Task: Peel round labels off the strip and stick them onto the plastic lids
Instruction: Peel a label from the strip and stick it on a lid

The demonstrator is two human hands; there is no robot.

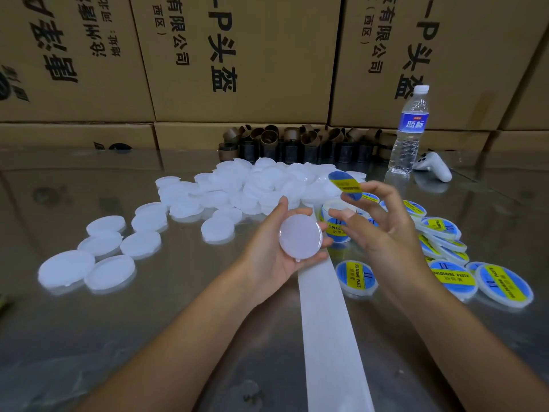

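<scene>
The left hand (274, 254) is cupping a bare lid (300, 236), grip curled round its rim. At the lid's 1 o'clock, the right hand's (386, 224) fingertip grip is holding a peeled label (346, 183) above the table (178, 322).

One translucent white lid (300, 236) sits face up in the left hand (276, 257), and a peeled blue-and-yellow round label (346, 184) is pinched, tilted, at the right hand (386, 224) fingertips just above it. The bare white strip (326, 322) trails toward the person, with blank lids (252, 188) heaped to the left and labelled lids (502, 285) to the right
</scene>
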